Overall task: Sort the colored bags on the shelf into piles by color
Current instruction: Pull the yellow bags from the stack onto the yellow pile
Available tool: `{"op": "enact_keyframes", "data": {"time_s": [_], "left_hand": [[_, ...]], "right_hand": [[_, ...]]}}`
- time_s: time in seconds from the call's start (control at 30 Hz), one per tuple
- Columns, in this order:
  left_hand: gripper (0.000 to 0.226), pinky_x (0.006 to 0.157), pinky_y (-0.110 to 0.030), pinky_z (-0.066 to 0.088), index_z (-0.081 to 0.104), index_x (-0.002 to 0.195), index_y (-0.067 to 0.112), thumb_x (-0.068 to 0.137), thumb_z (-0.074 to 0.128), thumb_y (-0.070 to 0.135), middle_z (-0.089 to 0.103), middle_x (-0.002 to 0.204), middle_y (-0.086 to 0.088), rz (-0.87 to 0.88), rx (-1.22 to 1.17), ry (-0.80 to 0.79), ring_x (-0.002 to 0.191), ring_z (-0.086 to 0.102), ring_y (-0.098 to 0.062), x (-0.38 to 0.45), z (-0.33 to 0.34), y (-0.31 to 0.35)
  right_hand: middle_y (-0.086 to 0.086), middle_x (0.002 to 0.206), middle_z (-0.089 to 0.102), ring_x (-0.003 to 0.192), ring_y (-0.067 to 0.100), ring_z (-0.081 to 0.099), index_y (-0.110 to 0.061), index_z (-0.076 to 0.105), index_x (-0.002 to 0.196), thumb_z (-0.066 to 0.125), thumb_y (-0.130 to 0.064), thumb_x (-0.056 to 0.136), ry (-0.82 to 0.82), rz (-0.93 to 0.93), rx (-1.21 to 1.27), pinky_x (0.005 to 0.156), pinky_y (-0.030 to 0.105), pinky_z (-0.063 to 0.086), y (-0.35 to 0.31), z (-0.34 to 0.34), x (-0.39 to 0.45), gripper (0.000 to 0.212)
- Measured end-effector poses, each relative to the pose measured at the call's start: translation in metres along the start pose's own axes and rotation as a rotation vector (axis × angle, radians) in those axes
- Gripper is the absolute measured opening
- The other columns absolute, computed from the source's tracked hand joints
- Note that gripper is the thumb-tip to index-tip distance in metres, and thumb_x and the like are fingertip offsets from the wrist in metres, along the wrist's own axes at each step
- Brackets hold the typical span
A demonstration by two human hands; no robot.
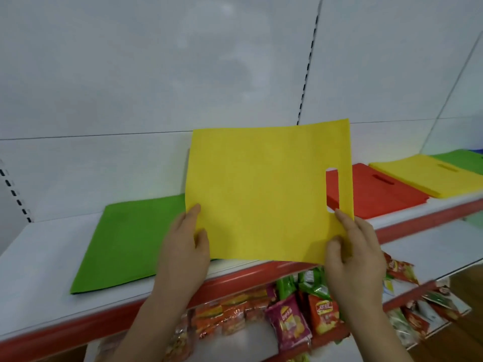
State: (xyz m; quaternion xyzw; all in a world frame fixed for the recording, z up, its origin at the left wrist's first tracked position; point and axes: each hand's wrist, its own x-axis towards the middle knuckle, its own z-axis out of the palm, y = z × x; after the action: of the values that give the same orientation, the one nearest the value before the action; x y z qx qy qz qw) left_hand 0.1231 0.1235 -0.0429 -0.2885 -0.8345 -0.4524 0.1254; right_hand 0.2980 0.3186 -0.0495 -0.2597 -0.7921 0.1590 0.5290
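A flat yellow bag [264, 194] with a cut-out handle slot on its right side is held up in front of the shelf. My left hand [183, 254] pinches its lower left edge, and my right hand [352, 252] pinches its lower right corner below the slot. Behind it, on the white shelf [39, 270], lies a green bag [130, 241]. To the right lie a red bag [376, 192], a yellow bag pile [423, 176] and another green bag [462, 160], each overlapping the one before it. A sliver of blue [479, 150] shows at the far right edge.
The shelf has a red front rim [235, 279] and a white back panel [156, 74]. Below it, a lower shelf holds several snack packets [290, 322]. More packets [431, 304] lie on the lower shelf to the right.
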Motion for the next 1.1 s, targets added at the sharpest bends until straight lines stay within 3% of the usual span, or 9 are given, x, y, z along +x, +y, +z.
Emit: {"op": "enact_keyframes", "data": {"time_s": [0.07, 0.2, 0.4, 0.6, 0.67, 0.77, 0.87, 0.97, 1.1], "left_hand": [[0.052, 0.108, -0.027, 0.029, 0.036, 0.15, 0.019, 0.099, 0.048, 0.014, 0.038, 0.152, -0.002, 0.013, 0.001, -0.019, 0.133, 0.039, -0.017, -0.006, 0.014, 0.023], [0.057, 0.106, -0.026, 0.03, 0.026, 0.154, 0.021, 0.1, 0.043, 0.012, 0.028, 0.156, 0.0, 0.073, -0.019, -0.064, 0.136, 0.035, -0.017, -0.022, 0.051, 0.074], [0.054, 0.072, -0.02, 0.035, 0.029, 0.152, 0.021, 0.1, 0.043, 0.012, 0.035, 0.151, 0.005, 0.196, -0.102, -0.113, 0.081, 0.047, -0.001, -0.053, 0.136, 0.161], [0.055, 0.086, -0.001, 0.029, 0.034, 0.151, 0.022, 0.099, 0.04, 0.003, 0.035, 0.153, 0.002, 0.321, -0.18, -0.202, 0.11, 0.041, 0.007, -0.09, 0.233, 0.25], [0.053, 0.081, 0.007, 0.026, 0.041, 0.148, 0.018, 0.097, 0.042, 0.001, 0.038, 0.151, -0.002, 0.35, -0.219, -0.254, 0.099, 0.04, 0.017, -0.1, 0.262, 0.273], [0.05, 0.065, -0.004, 0.037, 0.047, 0.144, 0.015, 0.096, 0.045, 0.001, 0.045, 0.144, -0.002, 0.389, -0.269, -0.309, 0.073, 0.052, 0.007, -0.105, 0.303, 0.303], [0.045, 0.071, 0.003, 0.034, 0.051, 0.14, 0.017, 0.097, 0.048, 0.004, 0.047, 0.135, 0.008, 0.393, -0.306, -0.367, 0.08, 0.045, 0.024, -0.103, 0.343, 0.332], [0.043, 0.075, 0.002, 0.035, 0.052, 0.139, 0.021, 0.098, 0.048, 0.01, 0.049, 0.137, 0.01, 0.393, -0.33, -0.419, 0.095, 0.046, 0.018, -0.097, 0.389, 0.355], [0.043, 0.068, 0.002, 0.036, 0.052, 0.14, 0.019, 0.098, 0.049, 0.011, 0.052, 0.134, 0.006, 0.389, -0.324, -0.379, 0.078, 0.045, 0.024, -0.076, 0.448, 0.381]], "right_hand": [[0.006, 0.123, 0.054, 0.067, 0.009, 0.05, -0.011, 0.059, 0.132, 0.045, -0.019, 0.088, 0.019, 0.023, -0.01, 0.054, 0.018, 0.034, 0.016, -0.019, 0.002, 0.046], [0.008, 0.124, 0.054, 0.079, 0.023, 0.055, -0.012, 0.058, 0.131, 0.045, -0.018, 0.087, 0.067, 0.067, -0.052, 0.062, 0.028, 0.039, 0.056, -0.066, 0.007, 0.047], [0.003, 0.125, 0.053, 0.07, 0.019, 0.054, -0.016, 0.06, 0.129, 0.053, -0.006, 0.091, 0.139, 0.222, -0.137, 0.059, 0.029, 0.041, 0.142, -0.16, 0.01, 0.04], [0.003, 0.127, 0.053, 0.107, 0.024, 0.054, -0.015, 0.062, 0.126, 0.049, -0.017, 0.087, 0.237, 0.348, -0.264, 0.086, 0.038, 0.047, 0.227, -0.251, 0.008, 0.042], [0.005, 0.127, 0.054, 0.111, 0.021, 0.051, -0.013, 0.062, 0.125, 0.05, -0.015, 0.087, 0.279, 0.381, -0.298, 0.087, 0.033, 0.042, 0.252, -0.274, 0.008, 0.04], [0.006, 0.127, 0.053, 0.108, 0.023, 0.054, -0.012, 0.061, 0.126, 0.057, -0.001, 0.086, 0.295, 0.436, -0.354, 0.083, 0.035, 0.046, 0.287, -0.297, 0.009, 0.042], [0.005, 0.128, 0.052, 0.104, 0.021, 0.055, -0.012, 0.06, 0.128, 0.057, -0.002, 0.087, 0.306, 0.466, -0.382, 0.077, 0.037, 0.05, 0.325, -0.311, 0.017, 0.042], [0.004, 0.128, 0.052, 0.106, 0.017, 0.052, -0.012, 0.06, 0.128, 0.056, -0.002, 0.088, 0.317, 0.472, -0.388, 0.081, 0.032, 0.045, 0.365, -0.319, 0.033, 0.042], [0.003, 0.127, 0.052, 0.106, 0.016, 0.051, -0.013, 0.059, 0.13, 0.056, -0.003, 0.088, 0.316, 0.491, -0.423, 0.083, 0.03, 0.043, 0.414, -0.323, 0.066, 0.043]]}}
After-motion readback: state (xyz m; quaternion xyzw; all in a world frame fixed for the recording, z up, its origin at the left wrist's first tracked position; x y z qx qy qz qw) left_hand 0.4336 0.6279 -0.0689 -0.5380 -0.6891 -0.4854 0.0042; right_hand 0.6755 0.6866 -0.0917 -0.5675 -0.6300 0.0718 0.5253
